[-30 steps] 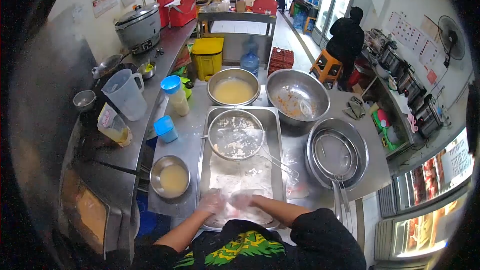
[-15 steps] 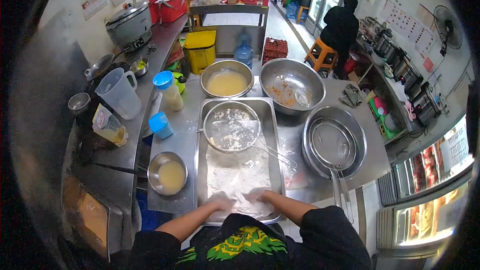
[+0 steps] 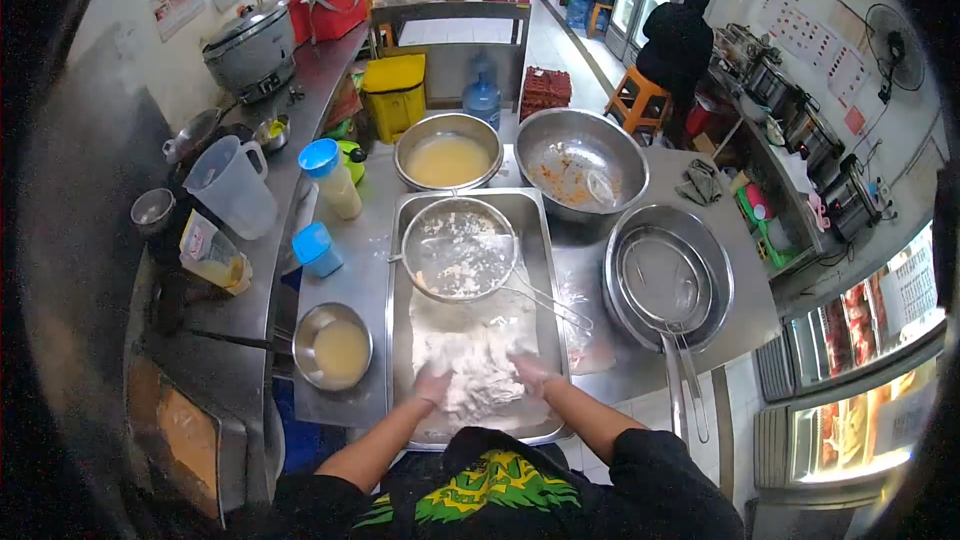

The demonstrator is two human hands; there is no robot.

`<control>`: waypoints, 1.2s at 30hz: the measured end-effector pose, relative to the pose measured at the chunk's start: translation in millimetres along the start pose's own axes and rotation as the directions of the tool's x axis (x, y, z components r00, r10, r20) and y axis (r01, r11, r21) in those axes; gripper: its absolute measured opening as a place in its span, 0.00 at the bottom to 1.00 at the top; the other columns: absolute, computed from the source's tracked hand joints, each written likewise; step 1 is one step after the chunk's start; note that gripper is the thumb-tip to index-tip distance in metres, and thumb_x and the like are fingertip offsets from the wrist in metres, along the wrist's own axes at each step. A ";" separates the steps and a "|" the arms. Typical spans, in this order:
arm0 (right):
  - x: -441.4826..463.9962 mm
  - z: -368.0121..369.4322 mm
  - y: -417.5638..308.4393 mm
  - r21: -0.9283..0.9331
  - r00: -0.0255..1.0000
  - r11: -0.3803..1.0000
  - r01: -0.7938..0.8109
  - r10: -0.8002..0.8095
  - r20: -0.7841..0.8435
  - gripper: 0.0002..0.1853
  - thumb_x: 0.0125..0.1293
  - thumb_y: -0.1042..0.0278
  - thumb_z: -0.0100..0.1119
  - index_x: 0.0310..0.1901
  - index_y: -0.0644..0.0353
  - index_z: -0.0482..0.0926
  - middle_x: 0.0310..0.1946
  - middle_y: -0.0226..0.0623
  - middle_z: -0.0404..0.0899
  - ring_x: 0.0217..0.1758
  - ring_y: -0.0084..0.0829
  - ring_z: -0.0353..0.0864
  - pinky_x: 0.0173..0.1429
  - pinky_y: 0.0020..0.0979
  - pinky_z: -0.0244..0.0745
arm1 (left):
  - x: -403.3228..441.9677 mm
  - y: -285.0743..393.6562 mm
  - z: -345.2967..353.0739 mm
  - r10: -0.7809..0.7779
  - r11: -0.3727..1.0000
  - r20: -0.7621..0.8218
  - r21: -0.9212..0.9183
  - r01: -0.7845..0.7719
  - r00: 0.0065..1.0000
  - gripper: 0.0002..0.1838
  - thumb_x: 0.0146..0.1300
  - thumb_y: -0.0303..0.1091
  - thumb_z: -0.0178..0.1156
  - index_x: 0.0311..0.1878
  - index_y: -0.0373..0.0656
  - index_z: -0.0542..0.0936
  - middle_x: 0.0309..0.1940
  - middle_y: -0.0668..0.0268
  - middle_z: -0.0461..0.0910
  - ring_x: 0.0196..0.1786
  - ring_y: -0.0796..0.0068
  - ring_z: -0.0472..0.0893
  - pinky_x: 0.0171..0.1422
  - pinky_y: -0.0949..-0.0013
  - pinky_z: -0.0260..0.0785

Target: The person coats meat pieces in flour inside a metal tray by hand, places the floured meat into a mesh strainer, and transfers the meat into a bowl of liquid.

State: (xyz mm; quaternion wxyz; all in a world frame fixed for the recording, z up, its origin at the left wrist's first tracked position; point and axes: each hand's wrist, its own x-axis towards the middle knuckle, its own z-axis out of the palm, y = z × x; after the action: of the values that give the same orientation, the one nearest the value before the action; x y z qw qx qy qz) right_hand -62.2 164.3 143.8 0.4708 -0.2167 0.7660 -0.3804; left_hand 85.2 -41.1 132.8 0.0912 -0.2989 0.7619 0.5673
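Note:
A deep steel tray [image 3: 398, 340] in front of me holds a bed of white flour [image 3: 475, 325], heaped into a lumpy pile [image 3: 482, 385] near its front. At that pile's left edge is my left hand [image 3: 433, 383], powder-coated, its fingers apparently loose and partly lost in the white. My right hand [image 3: 532, 374] touches the flour on the opposite side, fingers reaching forward and grasping nothing that I can see. Across the tray's far half rests a round wire-mesh strainer [image 3: 460, 250] with pale crumbs on its mesh, its handle pointing right.
Behind the tray stand a bowl of yellowish liquid [image 3: 448, 158] and a large steel bowl [image 3: 575, 155] with orange scraps. Nested strainers in a bowl [image 3: 668, 275] are at right. A small liquid-filled bowl [image 3: 340, 352] sits left. A person in black [image 3: 680, 45] is farther back.
My hands have moved apart, from close together in the flour at the tray's front to either side of the pile. The flour between them now looks rougher and more heaped. The view shifted slightly.

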 end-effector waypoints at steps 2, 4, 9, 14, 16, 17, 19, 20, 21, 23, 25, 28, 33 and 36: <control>-10.6 -19.3 -23.6 -0.449 0.996 0.891 0.063 -0.030 0.081 0.33 0.61 0.40 0.46 0.60 0.57 0.69 0.51 0.50 0.75 0.49 0.46 0.77 0.56 0.44 0.70 | 4.3 2.4 -9.4 0.180 0.982 -0.105 0.076 -0.172 0.978 0.38 0.54 0.54 0.58 0.60 0.32 0.67 0.51 0.50 0.76 0.48 0.57 0.78 0.52 0.59 0.70; -34.6 -22.8 -47.8 -0.636 0.991 0.764 0.102 -0.021 0.134 0.34 0.60 0.38 0.46 0.60 0.57 0.70 0.50 0.52 0.76 0.45 0.49 0.79 0.54 0.43 0.73 | 21.5 -47.7 4.2 0.359 0.860 -0.164 0.442 -0.256 0.919 0.38 0.51 0.55 0.60 0.57 0.32 0.69 0.48 0.49 0.78 0.47 0.57 0.79 0.52 0.59 0.70; -17.1 19.4 10.5 -0.822 0.973 0.561 0.096 0.121 0.196 0.30 0.54 0.37 0.52 0.35 0.61 0.83 0.36 0.48 0.81 0.39 0.42 0.81 0.44 0.41 0.74 | -13.3 -21.5 11.1 -0.213 0.500 0.411 0.825 -0.263 0.886 0.32 0.46 0.58 0.61 0.38 0.32 0.81 0.36 0.49 0.81 0.44 0.54 0.81 0.53 0.60 0.71; 10.9 49.7 75.4 -0.690 0.948 0.663 0.289 -0.100 0.301 0.23 0.52 0.49 0.55 0.26 0.68 0.79 0.21 0.46 0.77 0.22 0.36 0.72 0.29 0.39 0.70 | -29.2 63.2 26.9 -0.279 0.468 0.622 0.753 -0.462 0.732 0.38 0.51 0.56 0.59 0.53 0.27 0.73 0.49 0.45 0.77 0.53 0.53 0.77 0.61 0.62 0.66; -4.5 60.6 34.2 -0.664 0.951 0.710 0.235 -0.029 0.307 0.21 0.52 0.54 0.56 0.22 0.70 0.78 0.17 0.48 0.75 0.18 0.34 0.68 0.25 0.40 0.66 | -5.5 37.7 38.0 -0.153 0.648 0.433 0.723 -0.241 0.888 0.41 0.53 0.55 0.58 0.58 0.26 0.65 0.55 0.44 0.71 0.57 0.51 0.73 0.64 0.62 0.62; 18.0 77.0 67.1 -0.531 0.934 0.774 0.345 -0.228 0.274 0.21 0.52 0.56 0.58 0.16 0.69 0.77 0.12 0.45 0.73 0.14 0.33 0.62 0.20 0.40 0.62 | 4.6 21.4 45.5 -0.116 0.732 0.319 0.668 -0.136 0.941 0.42 0.54 0.54 0.58 0.61 0.25 0.61 0.57 0.43 0.68 0.59 0.51 0.70 0.66 0.62 0.60; -19.4 52.1 -14.8 -0.482 0.951 0.868 0.120 0.039 0.306 0.29 0.51 0.47 0.61 0.39 0.70 0.68 0.36 0.52 0.70 0.38 0.40 0.63 0.43 0.40 0.60 | -4.2 -15.4 60.2 -0.129 0.868 0.072 0.490 0.078 0.989 0.46 0.57 0.52 0.57 0.66 0.24 0.53 0.63 0.42 0.62 0.64 0.49 0.66 0.69 0.63 0.56; -39.0 42.1 -50.1 -0.461 0.950 0.886 0.044 0.107 0.294 0.42 0.50 0.41 0.63 0.53 0.70 0.58 0.50 0.55 0.63 0.55 0.44 0.57 0.59 0.40 0.53 | -18.3 11.0 43.0 -0.207 0.904 0.134 0.405 0.137 0.969 0.51 0.60 0.49 0.56 0.69 0.28 0.35 0.69 0.42 0.48 0.69 0.47 0.56 0.74 0.60 0.46; -59.1 32.1 -85.8 -0.441 0.944 0.897 -0.033 0.174 0.281 0.56 0.49 0.36 0.64 0.68 0.69 0.48 0.65 0.58 0.56 0.71 0.48 0.51 0.74 0.40 0.46 | -16.6 15.6 32.9 -0.167 0.901 0.152 0.424 0.088 0.974 0.47 0.60 0.47 0.57 0.69 0.28 0.41 0.67 0.42 0.52 0.67 0.47 0.60 0.73 0.59 0.50; -77.7 19.3 -102.1 -0.256 0.985 0.966 0.037 0.009 0.174 0.49 0.51 0.39 0.65 0.64 0.70 0.58 0.62 0.55 0.62 0.66 0.46 0.62 0.69 0.40 0.57 | -38.2 67.7 -4.2 -0.190 0.976 0.215 0.150 0.160 0.958 0.37 0.60 0.41 0.59 0.67 0.32 0.56 0.59 0.44 0.66 0.56 0.54 0.74 0.61 0.60 0.68; -44.3 25.0 -45.7 -0.376 0.995 0.925 -0.050 0.079 0.061 0.42 0.48 0.44 0.67 0.60 0.64 0.67 0.54 0.55 0.71 0.59 0.45 0.70 0.64 0.38 0.65 | -33.4 41.3 2.6 -0.121 0.979 -0.103 0.155 0.136 0.987 0.29 0.57 0.40 0.62 0.59 0.37 0.68 0.43 0.52 0.79 0.42 0.62 0.81 0.49 0.63 0.74; -34.2 15.6 -34.2 -0.522 0.996 0.851 0.067 -0.092 -0.023 0.40 0.46 0.44 0.68 0.57 0.63 0.69 0.48 0.55 0.74 0.54 0.46 0.74 0.61 0.38 0.68 | -40.6 39.0 -12.1 0.063 0.980 -0.070 0.193 -0.049 0.996 0.25 0.55 0.44 0.63 0.51 0.36 0.75 0.38 0.52 0.81 0.40 0.59 0.82 0.48 0.62 0.74; -34.0 -10.0 -105.5 -0.803 0.994 0.587 0.107 -0.051 0.095 0.39 0.44 0.46 0.69 0.51 0.69 0.70 0.42 0.53 0.77 0.51 0.44 0.76 0.57 0.37 0.70 | -48.5 83.6 -30.1 0.004 0.902 -0.015 0.432 0.003 1.000 0.28 0.53 0.54 0.62 0.43 0.35 0.80 0.39 0.46 0.80 0.44 0.52 0.81 0.49 0.58 0.72; 7.1 -12.3 -81.4 -0.914 0.952 0.358 0.189 -0.296 0.081 0.46 0.41 0.45 0.70 0.56 0.69 0.65 0.47 0.53 0.75 0.52 0.45 0.76 0.59 0.40 0.69 | -40.5 84.3 -27.6 -0.059 0.791 -0.041 0.608 0.072 0.997 0.28 0.53 0.55 0.61 0.42 0.34 0.80 0.41 0.44 0.79 0.46 0.51 0.80 0.54 0.59 0.70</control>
State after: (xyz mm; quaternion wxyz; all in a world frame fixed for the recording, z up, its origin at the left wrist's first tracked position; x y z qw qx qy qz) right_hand -78.6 113.8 207.2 0.1753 -0.5302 0.8292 0.0261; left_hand 76.2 -37.2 229.7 0.1943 -0.2856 0.8939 0.2858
